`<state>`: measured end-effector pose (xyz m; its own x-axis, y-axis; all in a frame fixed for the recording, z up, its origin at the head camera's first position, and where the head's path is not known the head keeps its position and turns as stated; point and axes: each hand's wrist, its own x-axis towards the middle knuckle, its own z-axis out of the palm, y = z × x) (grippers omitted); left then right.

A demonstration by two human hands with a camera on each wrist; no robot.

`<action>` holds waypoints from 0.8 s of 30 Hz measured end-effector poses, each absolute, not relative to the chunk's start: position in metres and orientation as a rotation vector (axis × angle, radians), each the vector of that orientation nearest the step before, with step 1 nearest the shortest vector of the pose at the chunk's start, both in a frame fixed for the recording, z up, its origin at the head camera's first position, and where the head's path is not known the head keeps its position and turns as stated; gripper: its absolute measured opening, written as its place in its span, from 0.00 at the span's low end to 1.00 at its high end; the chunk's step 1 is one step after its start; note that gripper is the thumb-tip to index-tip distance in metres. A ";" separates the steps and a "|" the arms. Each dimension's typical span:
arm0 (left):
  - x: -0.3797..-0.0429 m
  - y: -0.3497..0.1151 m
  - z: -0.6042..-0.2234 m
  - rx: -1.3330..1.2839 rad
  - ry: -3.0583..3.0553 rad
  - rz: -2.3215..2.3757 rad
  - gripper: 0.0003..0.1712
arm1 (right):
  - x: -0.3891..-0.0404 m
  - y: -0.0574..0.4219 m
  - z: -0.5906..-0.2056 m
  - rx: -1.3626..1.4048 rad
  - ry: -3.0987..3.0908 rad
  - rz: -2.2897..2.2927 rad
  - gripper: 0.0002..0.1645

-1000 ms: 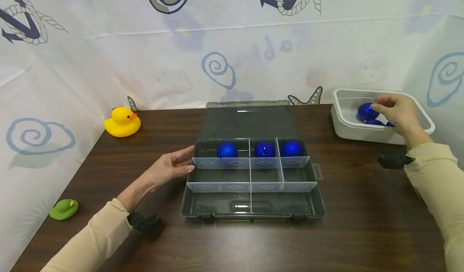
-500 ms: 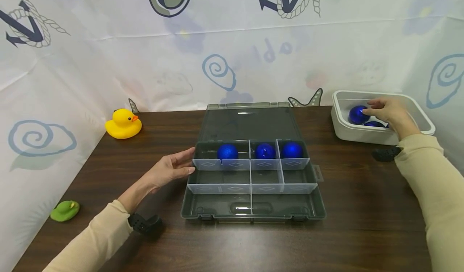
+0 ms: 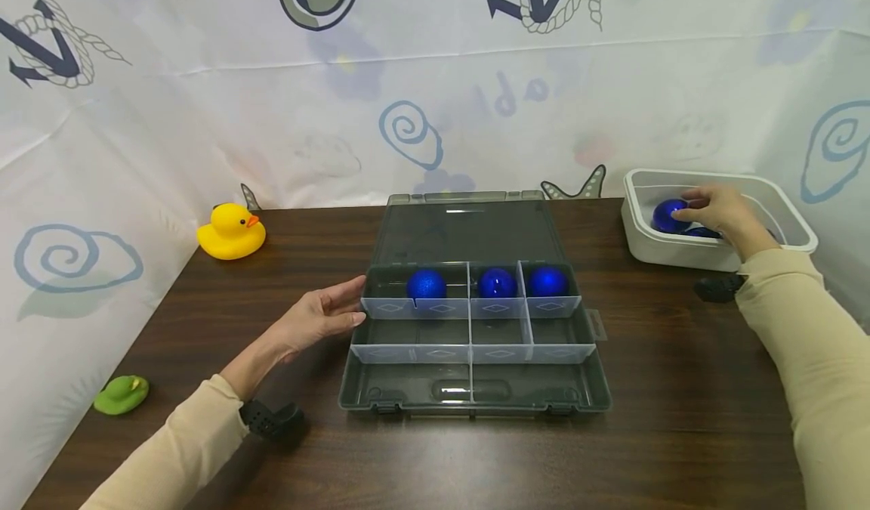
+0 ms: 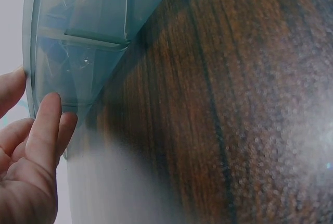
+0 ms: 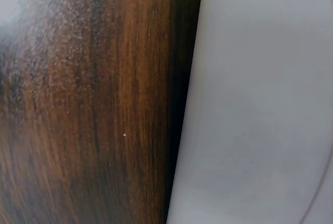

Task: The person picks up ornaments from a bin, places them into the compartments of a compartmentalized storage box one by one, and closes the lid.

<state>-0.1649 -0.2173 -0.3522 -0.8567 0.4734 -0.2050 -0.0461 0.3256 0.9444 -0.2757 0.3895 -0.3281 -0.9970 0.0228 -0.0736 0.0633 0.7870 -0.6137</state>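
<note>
On the dark wood-grain worktop [image 3: 476, 461], the open, smoky-grey plastic divided case [image 3: 408, 378] might slide if bumped, since the left hand [image 3: 316, 319] only touches its left side with relaxed fingers. Farther back, a textured blue ball [image 3: 426, 283], a shiny blue ball [image 3: 498, 283] and a smooth blue ball [image 3: 547, 281] sit in the far row; a hard knock could shift them. Beyond, in the white plastic tub [image 3: 662, 249], the right hand's [image 3: 722, 214] thumb meets a round blue ball [image 3: 666, 217]; I cannot tell whether it is pinched. Most of the ball lies beyond the fingertips, so a lift could let it slip.
</note>
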 end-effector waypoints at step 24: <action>-0.164 -0.217 -0.352 0.365 2.146 1.569 0.44 | -0.274 0.389 -0.326 0.046 2.967 -0.909 0.37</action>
<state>-0.1640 -0.2167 -0.3523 -0.8619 0.4647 -0.2029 -0.0523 0.3165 0.9472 -0.2737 0.3886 -0.3256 -0.9988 0.0173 -0.0450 0.0395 0.8280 -0.5593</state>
